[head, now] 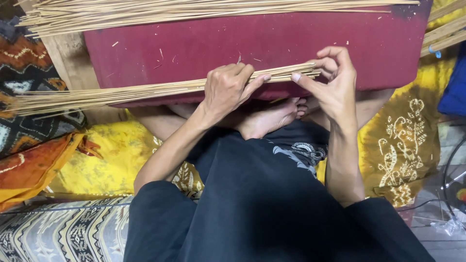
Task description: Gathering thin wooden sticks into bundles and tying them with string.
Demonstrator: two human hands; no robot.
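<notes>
A bundle of thin pale bamboo sticks (pixel 121 92) lies across the near edge of a dark red padded board (pixel 194 43). My left hand (pixel 225 90) is closed over the bundle near its right end, fingers wrapped on top. My right hand (pixel 332 77) pinches the stick tips at the right end between thumb and fingers. A second, larger pile of the same sticks (pixel 194 9) rests along the far edge of the board. My crossed legs and a bare foot (pixel 267 119) are under the board.
Yellow patterned cloth (pixel 403 140) covers the floor on both sides. Orange and dark patterned fabrics (pixel 24 160) lie at the left, a striped one at the lower left. More sticks (pixel 444 31) poke in at the upper right, beside a blue cloth (pixel 454 92).
</notes>
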